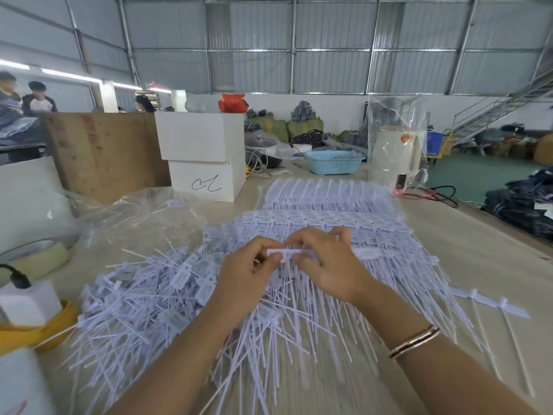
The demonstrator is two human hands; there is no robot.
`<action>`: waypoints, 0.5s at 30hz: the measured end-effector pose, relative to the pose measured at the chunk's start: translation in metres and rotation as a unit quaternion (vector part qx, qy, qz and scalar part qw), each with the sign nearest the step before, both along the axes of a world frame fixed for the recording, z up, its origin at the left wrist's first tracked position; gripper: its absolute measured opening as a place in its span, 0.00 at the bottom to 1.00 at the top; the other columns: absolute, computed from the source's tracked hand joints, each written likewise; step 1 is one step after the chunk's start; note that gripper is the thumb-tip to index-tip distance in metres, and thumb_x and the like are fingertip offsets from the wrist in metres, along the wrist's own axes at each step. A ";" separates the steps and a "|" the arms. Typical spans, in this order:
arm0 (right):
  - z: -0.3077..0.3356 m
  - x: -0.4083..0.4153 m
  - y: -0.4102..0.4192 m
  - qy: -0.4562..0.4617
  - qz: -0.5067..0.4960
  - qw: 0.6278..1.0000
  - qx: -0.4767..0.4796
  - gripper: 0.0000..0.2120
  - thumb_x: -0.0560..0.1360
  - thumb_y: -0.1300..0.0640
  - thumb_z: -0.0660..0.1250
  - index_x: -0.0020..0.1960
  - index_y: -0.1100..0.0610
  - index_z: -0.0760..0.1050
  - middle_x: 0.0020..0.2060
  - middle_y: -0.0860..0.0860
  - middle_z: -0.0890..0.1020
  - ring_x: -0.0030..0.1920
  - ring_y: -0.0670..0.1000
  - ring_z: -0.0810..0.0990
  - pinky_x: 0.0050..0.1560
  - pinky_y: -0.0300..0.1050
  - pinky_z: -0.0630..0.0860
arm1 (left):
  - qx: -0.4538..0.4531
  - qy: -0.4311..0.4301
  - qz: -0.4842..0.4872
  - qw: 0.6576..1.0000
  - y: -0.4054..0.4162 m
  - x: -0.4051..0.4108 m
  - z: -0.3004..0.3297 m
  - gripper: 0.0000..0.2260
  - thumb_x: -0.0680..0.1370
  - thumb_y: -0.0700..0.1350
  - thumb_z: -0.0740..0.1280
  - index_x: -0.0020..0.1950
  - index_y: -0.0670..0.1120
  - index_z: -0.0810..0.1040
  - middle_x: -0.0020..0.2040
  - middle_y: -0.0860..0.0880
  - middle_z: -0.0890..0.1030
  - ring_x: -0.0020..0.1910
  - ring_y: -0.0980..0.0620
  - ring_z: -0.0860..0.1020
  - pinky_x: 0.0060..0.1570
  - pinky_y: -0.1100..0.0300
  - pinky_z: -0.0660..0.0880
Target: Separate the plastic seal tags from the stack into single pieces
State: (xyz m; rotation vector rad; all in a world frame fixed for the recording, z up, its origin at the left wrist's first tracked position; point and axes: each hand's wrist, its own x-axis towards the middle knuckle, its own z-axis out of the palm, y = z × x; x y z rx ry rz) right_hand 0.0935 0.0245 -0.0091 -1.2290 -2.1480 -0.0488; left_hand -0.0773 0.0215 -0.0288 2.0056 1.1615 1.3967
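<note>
Both hands are pinching one tag strip (284, 253) above the stack (329, 223): left hand (248, 271) gripping its left end, right hand (326, 265) the adjoining piece. Strip's long axis is running left-right between the fingers; tails are pointing toward the person.

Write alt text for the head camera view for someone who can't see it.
Two hands, left hand and right hand, pinch a strip of white plastic seal tags above a stack of joined strips. Loose single tags are piled to the left on the table.
</note>
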 end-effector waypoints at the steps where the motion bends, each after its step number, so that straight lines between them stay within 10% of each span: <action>1: 0.004 0.003 0.002 -0.030 -0.017 0.999 -0.028 0.08 0.78 0.49 0.57 0.51 0.48 0.75 0.42 0.43 0.75 0.48 0.44 0.71 0.51 0.45 0.52 | 0.010 0.004 -0.001 1.000 0.000 0.000 0.000 0.11 0.78 0.41 0.67 0.46 0.60 0.76 0.35 0.55 0.80 0.34 0.61 0.76 0.33 0.72 0.69; 6: 0.017 0.011 0.010 -0.012 0.024 0.977 -0.213 0.09 0.78 0.50 0.62 0.45 0.54 0.76 0.34 0.48 0.74 0.36 0.40 0.70 0.50 0.44 0.58 | 0.055 0.049 -0.001 0.997 0.001 -0.003 0.002 0.06 0.78 0.43 0.66 0.51 0.53 0.78 0.40 0.55 0.79 0.40 0.60 0.75 0.38 0.71 0.69; 15: 0.053 0.002 0.013 -0.055 0.062 0.959 -0.271 0.08 0.77 0.49 0.64 0.39 0.46 0.73 0.32 0.42 0.73 0.30 0.37 0.69 0.34 0.34 0.64 | -0.047 -0.036 0.002 0.998 0.005 0.004 0.010 0.05 0.77 0.49 0.67 0.41 0.53 0.76 0.34 0.50 0.81 0.27 0.56 0.75 0.27 0.65 0.69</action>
